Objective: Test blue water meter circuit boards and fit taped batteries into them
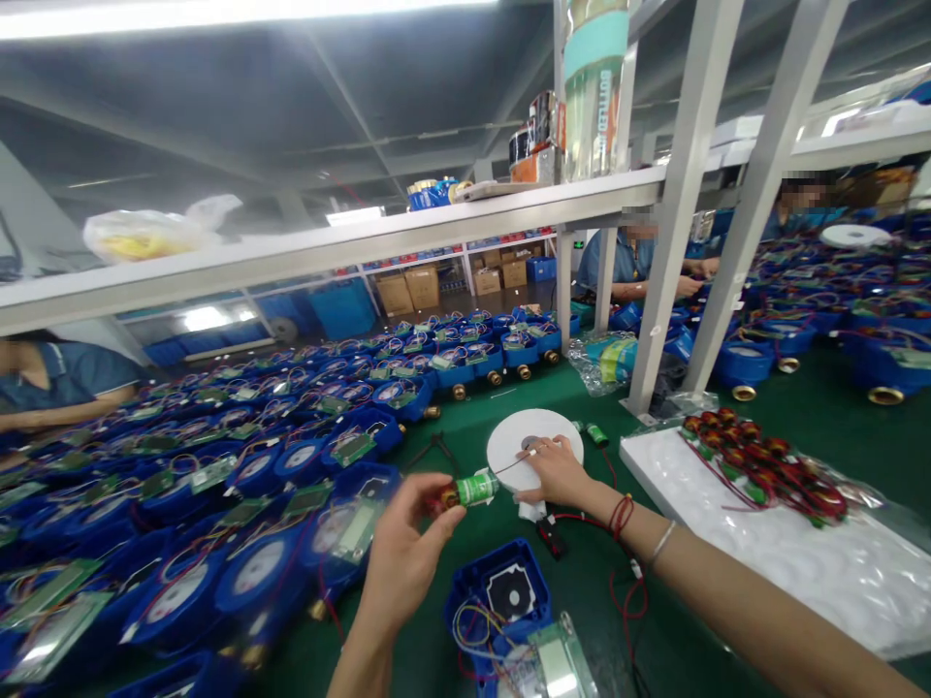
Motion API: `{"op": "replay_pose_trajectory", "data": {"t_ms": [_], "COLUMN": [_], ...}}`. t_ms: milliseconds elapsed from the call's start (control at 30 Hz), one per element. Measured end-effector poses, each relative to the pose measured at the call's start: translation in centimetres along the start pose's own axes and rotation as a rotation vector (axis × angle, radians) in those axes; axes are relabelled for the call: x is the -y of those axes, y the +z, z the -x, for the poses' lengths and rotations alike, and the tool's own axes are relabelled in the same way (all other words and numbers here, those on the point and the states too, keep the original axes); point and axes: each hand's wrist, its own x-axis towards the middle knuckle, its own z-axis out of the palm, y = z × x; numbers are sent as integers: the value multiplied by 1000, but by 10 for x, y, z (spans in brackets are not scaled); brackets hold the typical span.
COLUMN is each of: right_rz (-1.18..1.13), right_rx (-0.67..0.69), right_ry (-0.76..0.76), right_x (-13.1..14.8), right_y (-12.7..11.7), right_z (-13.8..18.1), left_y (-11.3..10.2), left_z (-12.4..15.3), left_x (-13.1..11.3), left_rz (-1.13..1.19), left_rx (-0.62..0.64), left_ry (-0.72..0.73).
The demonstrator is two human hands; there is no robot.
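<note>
My left hand [401, 553] is closed on a small green and white cylinder battery [471, 490] with red wires, held above the green table. My right hand [557, 470] rests on a white roll of tape [509, 436], its fingers pinched on a thin strip or wire that runs toward the battery. Below both hands lies an open blue meter housing [501, 591] with coloured wires and a small circuit board [557, 664]. A second green battery [596, 433] lies beside the tape roll.
Many blue meters [254, 465] with brass fittings cover the table on the left and far side. A white foam tray [763, 543] with a bag of red and green parts [763, 465] is at right. Other people work across the bench. A white shelf [364, 242] runs overhead.
</note>
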Motion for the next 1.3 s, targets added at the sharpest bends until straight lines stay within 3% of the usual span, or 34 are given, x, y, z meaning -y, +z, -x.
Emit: {"op": "replay_pose_trajectory", "data": {"t_ms": [100, 200, 367, 500, 767, 900, 1000, 1100, 1300], "right_rz": [-61, -179, -421, -411, -112, -155, -239, -263, -21], "right_rx": [28, 55, 250, 369, 299, 390, 380, 320, 147], "right_ry": [-27, -99, -482, -673, -586, -448, -386, -402, -481], "right_x": [10, 40, 105, 128, 137, 142, 141, 138, 141], "right_y": [-11, -35, -75, -80, -75, -79, -83, -86, -75], "right_z": [3, 5, 17, 30, 49, 50, 51, 59, 98], "left_y": [-17, -38, -66, -72, -65, -58, -52, -49, -49], "left_z": [17, 33, 53, 65, 78, 80, 81, 82, 87], "left_x": [-2, 1, 5, 2, 1, 4, 5, 5, 4], "left_rz": [-78, -177, -213, -225, -246, -220, -214, -225, -388], "left_rx": [-85, -222, -393, -422, -405, -376, -363, -344, -320], "left_ry": [-8, -28, -117, -169, -156, -147, -151, -173, -92]}}
